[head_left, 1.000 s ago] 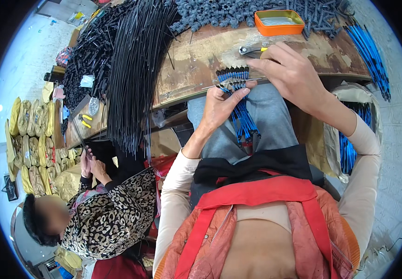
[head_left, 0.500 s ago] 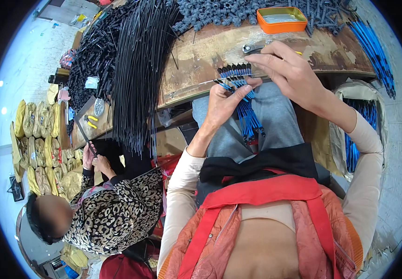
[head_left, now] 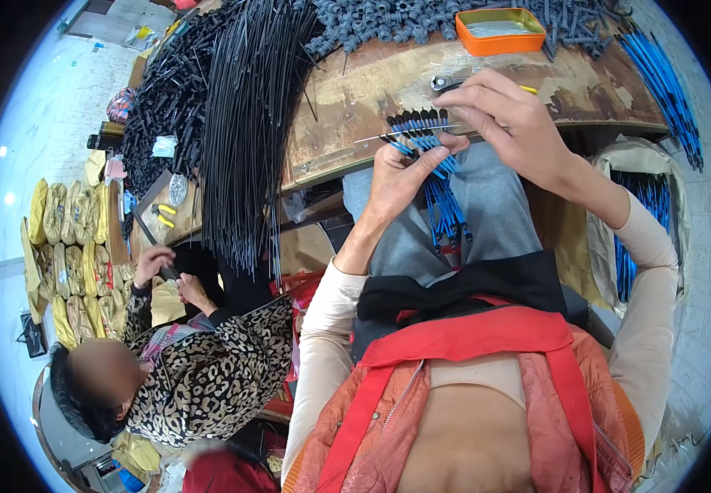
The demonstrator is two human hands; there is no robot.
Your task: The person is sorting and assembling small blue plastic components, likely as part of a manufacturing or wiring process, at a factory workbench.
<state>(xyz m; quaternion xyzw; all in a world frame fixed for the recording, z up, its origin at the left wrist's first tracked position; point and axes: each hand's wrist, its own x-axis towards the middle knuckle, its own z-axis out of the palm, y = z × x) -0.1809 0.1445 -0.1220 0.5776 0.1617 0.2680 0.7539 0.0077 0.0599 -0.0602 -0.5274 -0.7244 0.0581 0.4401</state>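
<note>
My left hand [head_left: 404, 177] is closed round a fan of thin blue rods with black ends [head_left: 444, 205] above my lap. Their upper black tips stand in a row at the table's edge. A thin metal wire [head_left: 369, 137] lies crosswise over the rods, just below those tips. My right hand [head_left: 510, 115] hovers at the right end of the row, fingers bent and drawn together near the last tips. Whatever its fingertips may hold is too small to make out. Behind those fingers, pliers [head_left: 447, 84] with a dark head lie on the table, partly hidden.
Beyond my hands, the worn wooden table [head_left: 331, 107] bears an orange tin [head_left: 499, 47], heaped grey fittings [head_left: 396, 20] and long black rods [head_left: 244, 140]. Blue rods [head_left: 663, 90] lie at far right; a lined container [head_left: 676, 205] holds more. A co-worker [head_left: 207, 370] sits left.
Both my hands keep nearly the same places. The wire now slants more across the rods, its right end higher. At left, the co-worker's hands have shifted on the dark strip they hold.
</note>
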